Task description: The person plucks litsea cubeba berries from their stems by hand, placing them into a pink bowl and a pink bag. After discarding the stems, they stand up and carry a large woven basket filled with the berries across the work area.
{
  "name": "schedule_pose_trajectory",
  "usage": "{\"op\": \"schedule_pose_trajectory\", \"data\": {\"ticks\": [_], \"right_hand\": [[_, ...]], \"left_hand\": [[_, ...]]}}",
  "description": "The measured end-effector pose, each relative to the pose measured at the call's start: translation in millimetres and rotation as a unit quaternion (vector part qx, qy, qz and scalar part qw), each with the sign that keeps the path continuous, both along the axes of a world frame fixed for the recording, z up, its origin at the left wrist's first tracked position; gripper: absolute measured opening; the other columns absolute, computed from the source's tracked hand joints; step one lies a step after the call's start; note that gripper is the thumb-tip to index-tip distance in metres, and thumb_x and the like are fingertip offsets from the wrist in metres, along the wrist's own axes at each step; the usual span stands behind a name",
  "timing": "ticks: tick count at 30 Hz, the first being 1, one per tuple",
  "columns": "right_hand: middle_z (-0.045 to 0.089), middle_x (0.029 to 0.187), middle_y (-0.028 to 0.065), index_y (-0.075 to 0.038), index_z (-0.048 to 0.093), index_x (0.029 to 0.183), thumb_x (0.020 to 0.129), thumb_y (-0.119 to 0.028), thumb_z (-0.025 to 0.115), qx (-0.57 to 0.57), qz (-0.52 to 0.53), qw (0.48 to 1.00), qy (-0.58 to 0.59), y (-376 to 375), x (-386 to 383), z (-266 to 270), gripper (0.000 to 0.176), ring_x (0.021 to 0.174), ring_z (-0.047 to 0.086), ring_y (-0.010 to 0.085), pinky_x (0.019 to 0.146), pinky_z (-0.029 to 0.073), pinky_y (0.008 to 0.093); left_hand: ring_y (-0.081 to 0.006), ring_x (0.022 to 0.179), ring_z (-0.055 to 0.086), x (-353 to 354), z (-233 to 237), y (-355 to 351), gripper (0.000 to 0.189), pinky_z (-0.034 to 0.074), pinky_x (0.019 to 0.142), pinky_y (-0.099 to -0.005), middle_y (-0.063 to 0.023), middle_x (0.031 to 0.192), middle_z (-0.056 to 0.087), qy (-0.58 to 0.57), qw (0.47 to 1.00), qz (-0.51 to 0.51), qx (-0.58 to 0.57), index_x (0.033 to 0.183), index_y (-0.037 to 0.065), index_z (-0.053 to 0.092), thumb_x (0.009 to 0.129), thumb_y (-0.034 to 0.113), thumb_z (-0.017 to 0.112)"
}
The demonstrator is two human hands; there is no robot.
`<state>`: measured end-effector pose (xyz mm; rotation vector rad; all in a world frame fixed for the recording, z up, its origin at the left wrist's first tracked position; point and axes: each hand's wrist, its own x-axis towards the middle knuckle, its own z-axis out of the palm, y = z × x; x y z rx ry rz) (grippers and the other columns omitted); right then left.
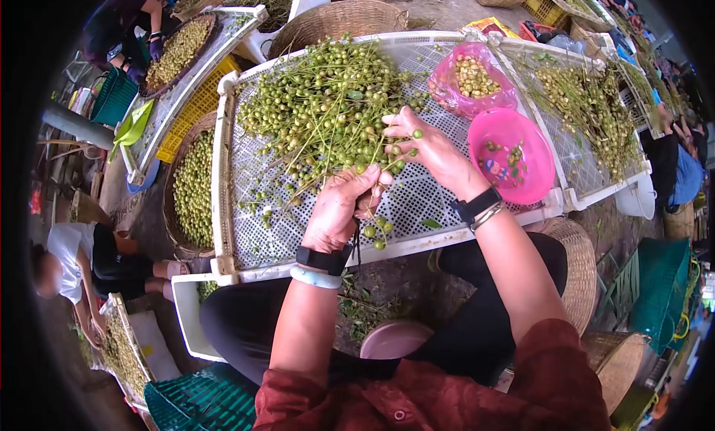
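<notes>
A large heap of green round fruits on thin stems lies on the white perforated tray. Over the tray's middle, my left hand is closed around a thin stem bunch, with several green fruits hanging below its fingers. My right hand is just right of it, fingers spread, with green fruits beside and between them; whether it grips any is unclear. To its right sit a pink bowl with a few fruits inside and a pink plastic bag holding paler fruits.
A wicker basket full of fruits stands left of the tray, another basket behind it. A second tray with stemmed fruits adjoins at the right. People work at the upper left and lower left. A white bin edge is near my knee.
</notes>
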<state>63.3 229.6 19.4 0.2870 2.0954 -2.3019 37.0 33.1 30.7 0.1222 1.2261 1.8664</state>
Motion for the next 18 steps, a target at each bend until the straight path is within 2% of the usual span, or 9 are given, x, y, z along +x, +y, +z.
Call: {"op": "schedule_pose_trajectory", "data": {"ticks": [1,2,6,8,9,10,12,15,18], "right_hand": [[0.053,0.116,0.0131,-0.004,0.05,0.125,0.097,-0.051,0.036,-0.104,0.037,0.993,-0.035,-7.0,-2.0,4.2,0.056,0.091,0.057,0.0175,0.079,0.049,0.0307],[0.057,0.093,0.0068,-0.004,0.055,0.116,0.096,-0.044,0.043,-0.1,0.048,0.994,-0.024,-15.0,-0.4,12.7,0.047,0.067,0.053,0.008,0.056,0.045,0.0207],[0.045,0.062,-0.0095,-0.006,0.056,0.096,0.09,-0.019,0.061,-0.099,0.087,0.989,-0.062,-9.3,1.9,17.7,0.015,0.044,0.031,-0.0016,0.039,0.023,0.0159],[0.042,0.058,-0.009,-0.006,0.061,0.097,0.088,-0.012,0.062,-0.007,0.085,0.996,0.001,-0.8,7.1,9.6,0.01,0.046,0.033,-0.0021,0.039,0.023,0.0161],[0.051,0.061,-0.0065,-0.004,0.062,0.097,0.088,-0.013,0.063,0.047,0.083,0.995,0.021,3.1,7.5,12.3,0.013,0.049,0.041,0.0019,0.041,0.031,0.0199],[0.06,0.065,-0.0007,-0.002,0.063,0.096,0.089,-0.017,0.062,0.181,0.014,0.966,0.184,-0.7,-9.5,-19.8,0.016,0.054,0.049,0.0081,0.05,0.041,0.0259],[0.062,0.066,0.0066,-0.002,0.062,0.085,0.09,-0.025,0.061,0.299,-0.02,0.95,0.082,-1.4,3.5,11.4,0.023,0.058,0.053,0.0119,0.057,0.043,0.0301],[0.057,0.06,0.0132,0.001,0.058,0.075,0.091,-0.03,0.057,0.208,-0.136,0.968,0.022,8.1,2.4,13.7,0.035,0.056,0.056,0.0247,0.057,0.043,0.0365],[0.053,0.06,0.0053,-0.002,0.058,0.077,0.094,-0.04,0.051,0.184,-0.169,0.968,0.019,27.6,-2.6,-3.8,0.042,0.053,0.052,0.0145,0.051,0.042,0.0311]], "left_hand": [[-0.0038,0.049,0.034,0.3,1.3,0.8,0.025,0.021,0.044,-0.0213,0.0047,0.063,0.05,0.009,1.0,-0.01,-0.002,0.089,0.001,0.065,0.093,0.025,0.056],[-0.0036,0.049,0.034,0.2,2.5,0.6,0.025,0.021,0.044,-0.0213,0.005,0.064,0.05,0.018,1.0,-0.018,-0.004,0.089,0.002,0.065,0.093,0.025,0.056],[-0.0014,0.051,0.034,1.8,2.0,-9.1,0.022,0.021,0.045,-0.0201,0.0086,0.064,0.048,0.099,0.988,0.002,-0.117,0.093,0.005,0.065,0.091,0.026,0.059],[-0.0005,0.052,0.033,0.1,8.8,-11.5,0.022,0.022,0.046,-0.0193,0.0105,0.062,0.044,0.139,0.98,-0.01,-0.143,0.1,0.006,0.065,0.091,0.026,0.059],[-0.0006,0.05,0.032,1.4,3.3,-8.0,0.023,0.021,0.045,-0.0194,0.0104,0.06,0.043,0.151,0.978,0.018,-0.143,0.103,0.006,0.064,0.092,0.026,0.058],[-0.0008,0.048,0.03,3.8,1.1,-2.9,0.024,0.019,0.044,-0.0196,0.0101,0.059,0.041,0.16,0.976,0.047,-0.139,0.104,0.006,0.063,0.093,0.027,0.057],[-0.0003,0.046,0.028,4.6,-2.9,3.1,0.022,0.018,0.043,-0.0186,0.0104,0.057,0.039,0.166,0.973,0.06,-0.149,0.101,0.006,0.063,0.094,0.025,0.056],[-0.0003,0.049,0.03,8.7,2.5,2.3,0.026,0.02,0.044,-0.0177,0.0095,0.061,0.041,0.175,0.973,0.046,-0.147,0.109,0.003,0.06,0.094,0.024,0.055],[-0.0022,0.056,0.036,8.9,7.6,-4.8,0.035,0.025,0.049,-0.0179,0.0045,0.074,0.052,0.202,0.973,0.007,-0.107,0.121,-0.001,0.052,0.095,0.022,0.051]]}}
